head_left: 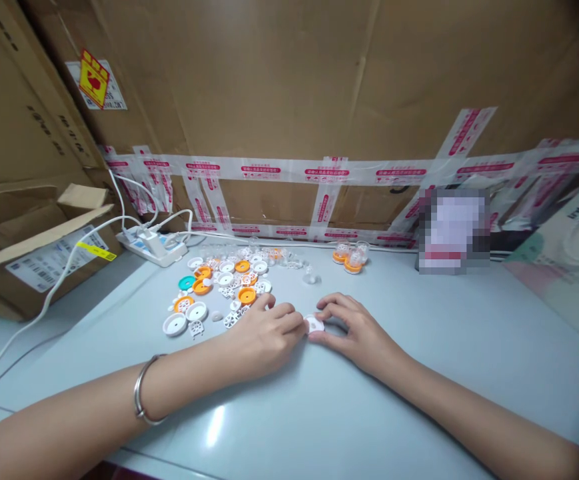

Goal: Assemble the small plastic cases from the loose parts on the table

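A small white round plastic piece [314, 325] sits just above the table between my two hands. My right hand [356, 330] pinches its right side between thumb and fingers. At its left edge, my left hand [272, 333] is closed on it with curled fingers, the fingertips partly hidden. Left of my left hand lies a spread of loose plastic parts: orange round caps [247, 295], white round caps [174, 325], a teal cap [186, 283] and white spoked pieces [196, 329]. Clear domed pieces [312, 276] lie beyond my hands.
Several orange-based pieces with clear domes [353, 257] stand together at the back. A power strip [152, 245] with white cables and an open cardboard box [39, 247] are on the left. A blurred-out object [454, 230] stands back right, before large taped cartons [289, 80].
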Available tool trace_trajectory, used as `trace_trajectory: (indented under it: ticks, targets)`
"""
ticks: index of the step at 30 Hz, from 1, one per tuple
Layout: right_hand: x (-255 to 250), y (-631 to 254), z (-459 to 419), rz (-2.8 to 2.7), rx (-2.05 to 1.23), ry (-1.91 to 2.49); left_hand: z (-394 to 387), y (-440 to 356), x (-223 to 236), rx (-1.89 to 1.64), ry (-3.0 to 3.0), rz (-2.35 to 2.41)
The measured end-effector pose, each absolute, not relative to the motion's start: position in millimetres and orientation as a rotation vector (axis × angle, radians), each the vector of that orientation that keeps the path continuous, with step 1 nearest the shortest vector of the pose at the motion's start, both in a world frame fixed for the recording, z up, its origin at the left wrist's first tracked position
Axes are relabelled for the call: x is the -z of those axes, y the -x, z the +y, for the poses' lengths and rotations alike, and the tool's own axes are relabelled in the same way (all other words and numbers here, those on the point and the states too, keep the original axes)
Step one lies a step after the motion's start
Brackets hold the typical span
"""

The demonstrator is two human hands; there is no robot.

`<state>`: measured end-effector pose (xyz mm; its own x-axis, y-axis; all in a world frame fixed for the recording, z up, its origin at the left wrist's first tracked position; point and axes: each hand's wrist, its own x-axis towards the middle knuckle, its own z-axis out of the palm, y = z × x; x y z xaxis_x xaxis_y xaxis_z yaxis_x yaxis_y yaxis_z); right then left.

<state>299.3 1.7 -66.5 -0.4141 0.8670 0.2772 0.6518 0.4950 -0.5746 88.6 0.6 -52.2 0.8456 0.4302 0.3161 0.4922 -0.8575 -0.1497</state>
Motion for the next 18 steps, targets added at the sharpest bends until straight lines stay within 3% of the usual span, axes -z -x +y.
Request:
trace_trajectory:
  ticks: [10,18]
  targets:
    - [65.3,-299.5,3.6,-2.202,-0.554,1.235,3.9,-92.5,58.8,0.788,3.012,-1.154]
    - [64.1,-300.7,3.0,-2.185,-0.599,1.221,8.9,-100.2,55.0,0.843,3.152,-1.352]
